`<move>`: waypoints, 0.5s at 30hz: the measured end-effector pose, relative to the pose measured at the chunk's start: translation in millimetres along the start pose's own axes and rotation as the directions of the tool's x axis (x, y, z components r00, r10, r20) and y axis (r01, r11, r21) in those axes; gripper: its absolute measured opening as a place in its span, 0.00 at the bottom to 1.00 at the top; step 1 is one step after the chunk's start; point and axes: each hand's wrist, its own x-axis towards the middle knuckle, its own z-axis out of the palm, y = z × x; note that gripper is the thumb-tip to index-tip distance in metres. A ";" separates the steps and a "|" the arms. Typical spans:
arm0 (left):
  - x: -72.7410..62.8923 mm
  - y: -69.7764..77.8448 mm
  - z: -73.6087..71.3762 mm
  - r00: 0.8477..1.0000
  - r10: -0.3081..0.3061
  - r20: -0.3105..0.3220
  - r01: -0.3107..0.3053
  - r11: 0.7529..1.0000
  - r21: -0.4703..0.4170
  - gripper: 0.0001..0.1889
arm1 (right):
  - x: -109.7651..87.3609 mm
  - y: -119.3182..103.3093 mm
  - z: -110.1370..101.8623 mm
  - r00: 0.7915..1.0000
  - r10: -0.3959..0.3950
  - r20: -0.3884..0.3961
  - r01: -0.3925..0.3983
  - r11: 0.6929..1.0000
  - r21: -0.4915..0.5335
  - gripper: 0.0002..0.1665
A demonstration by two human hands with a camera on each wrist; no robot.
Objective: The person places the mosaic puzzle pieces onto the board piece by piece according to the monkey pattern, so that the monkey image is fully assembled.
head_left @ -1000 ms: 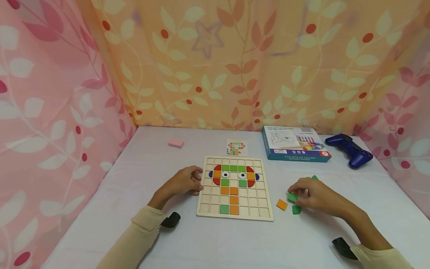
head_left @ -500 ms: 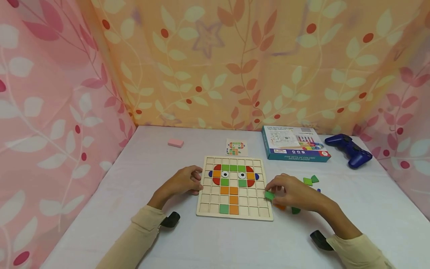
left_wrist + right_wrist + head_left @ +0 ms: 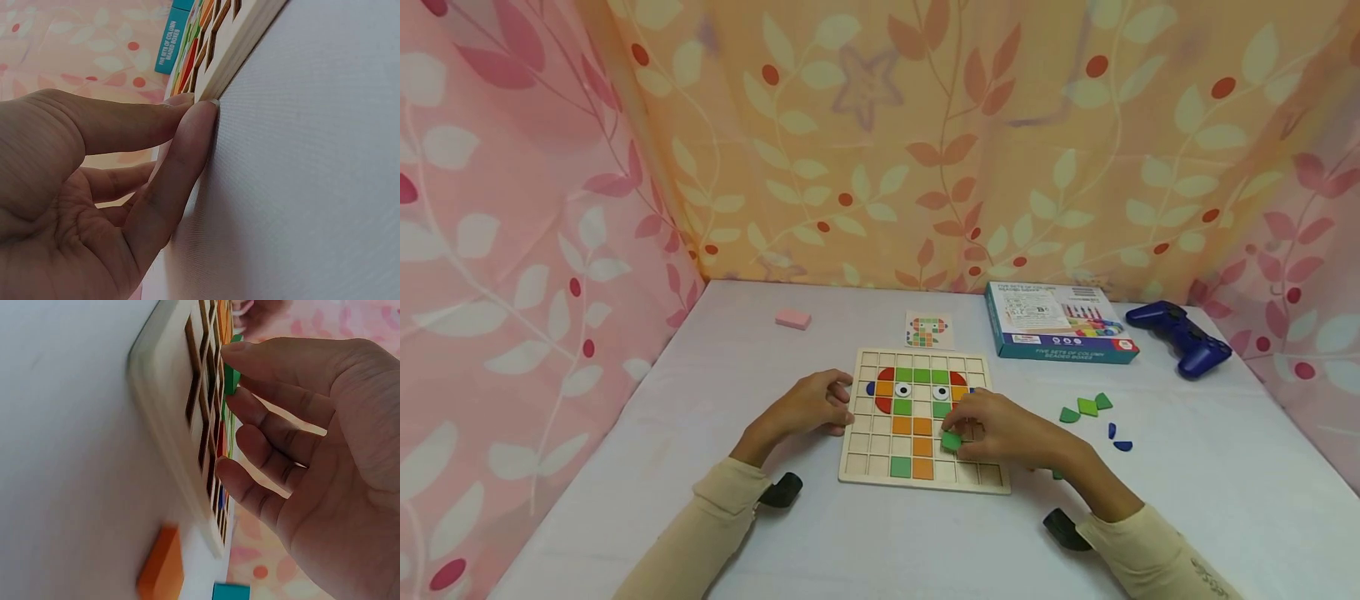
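A wooden grid board [image 3: 925, 487] lies on the table, partly filled with coloured tiles that form a face with two eye tiles [image 3: 940, 391] and an orange column below. At its left edge my left hand [image 3: 808, 404] pinches the rim between thumb and finger, as the left wrist view shows. My right hand [image 3: 1011, 429] is over the board's right half. Between its thumb and fingertips it holds a green square tile [image 3: 951, 441], tilted close above the cells just right of the orange tiles [image 3: 922, 447]. The hand covers part of the board's right side.
Loose green tiles [image 3: 1087, 407] and blue half-round pieces [image 3: 1122, 446] lie right of the board. An orange tile [image 3: 161, 565] shows beside it in the right wrist view. Behind are a pattern card [image 3: 928, 330], a box [image 3: 1060, 323], a blue game controller [image 3: 1180, 337] and a pink block [image 3: 793, 319].
My right hand has picked up the green square tile from the loose pieces and carried it left over the board. My left hand has stayed at the board's left edge.
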 end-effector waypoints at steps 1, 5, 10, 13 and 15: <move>0.0 0.0 0.0 1.000 0.000 0.001 0.000 1.000 0.000 0.33 | 2.3 -2.0 1.3 1.000 -0.012 0.002 0.012 1.000 -0.005 0.17; 0.6 -0.2 -0.3 1.000 0.003 0.002 -0.003 1.000 0.001 0.33 | 11.2 -10.6 5.1 0.998 -0.060 0.009 0.060 0.998 -0.013 0.16; 0.8 0.3 -0.5 1.000 0.008 0.000 -0.008 1.000 0.010 0.33 | 21.3 -19.2 8.9 0.994 -0.108 0.022 0.108 0.993 -0.040 0.18; 0.7 0.1 -0.3 1.000 0.003 -0.005 -0.003 1.000 0.019 0.33 | 27.0 -22.2 11.9 0.992 -0.125 0.032 0.127 0.991 -0.048 0.18; 0.4 -0.3 -0.2 1.000 -0.001 -0.007 0.002 1.000 0.023 0.33 | 30.8 -23.3 14.5 0.991 -0.133 0.036 0.134 0.989 -0.054 0.18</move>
